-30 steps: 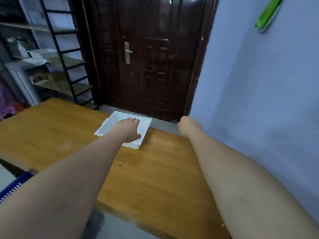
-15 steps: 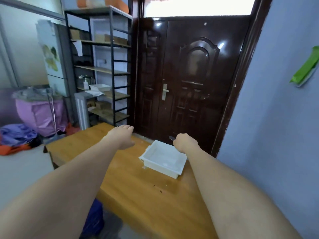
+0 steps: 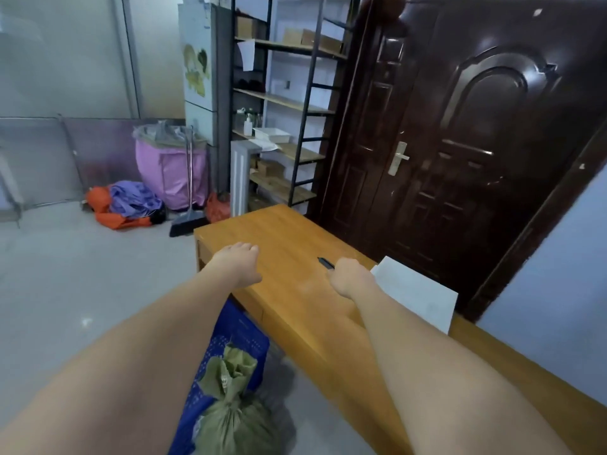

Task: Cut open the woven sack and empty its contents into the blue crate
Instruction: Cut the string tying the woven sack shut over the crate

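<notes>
While one tied woven sack sits in the one blue crate near left, the right hand is clenched around a dark knife; left hand empty, fingers loosely curled, over one wooden table.

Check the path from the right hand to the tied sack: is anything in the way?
Nothing visible blocks it. The right hand, shut on a dark tool, is over the table; the sack sits below in the blue crate, beside the table's edge.
</notes>
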### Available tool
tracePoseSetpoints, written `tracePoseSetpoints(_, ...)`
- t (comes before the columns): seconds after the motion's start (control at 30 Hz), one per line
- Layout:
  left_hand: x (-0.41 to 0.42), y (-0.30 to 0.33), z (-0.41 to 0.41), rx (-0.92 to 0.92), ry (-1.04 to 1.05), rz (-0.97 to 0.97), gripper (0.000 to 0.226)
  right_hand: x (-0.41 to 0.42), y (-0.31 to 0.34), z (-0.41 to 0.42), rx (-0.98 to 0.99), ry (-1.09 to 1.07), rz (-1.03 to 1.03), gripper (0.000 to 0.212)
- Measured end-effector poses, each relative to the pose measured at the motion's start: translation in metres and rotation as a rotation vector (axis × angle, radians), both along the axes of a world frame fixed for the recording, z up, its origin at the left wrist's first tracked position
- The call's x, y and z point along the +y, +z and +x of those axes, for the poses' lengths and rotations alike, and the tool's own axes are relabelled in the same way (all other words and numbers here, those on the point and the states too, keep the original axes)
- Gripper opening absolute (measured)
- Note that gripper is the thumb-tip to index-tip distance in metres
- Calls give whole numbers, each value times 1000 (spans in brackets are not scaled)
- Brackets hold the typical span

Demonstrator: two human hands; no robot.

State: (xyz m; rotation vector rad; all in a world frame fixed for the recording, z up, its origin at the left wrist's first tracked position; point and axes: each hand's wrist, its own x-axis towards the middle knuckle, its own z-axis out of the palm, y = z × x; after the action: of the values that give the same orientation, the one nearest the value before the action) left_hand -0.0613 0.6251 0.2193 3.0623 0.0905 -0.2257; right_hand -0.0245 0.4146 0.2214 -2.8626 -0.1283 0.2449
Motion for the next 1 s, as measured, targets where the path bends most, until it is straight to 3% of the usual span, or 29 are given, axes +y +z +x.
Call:
tracePoseSetpoints(0.5,96,-127,115,205,118,-11,64,103,-159,137,292,128,-19,27)
tracePoseSetpoints(0.7,103,-218,138,356,32,-21,63,126,-245,142,420,168,72,25)
tracePoseSetpoints(1.0,75,-398,144,601,-203,-39,71,111,-416,94,613,-146,65,15)
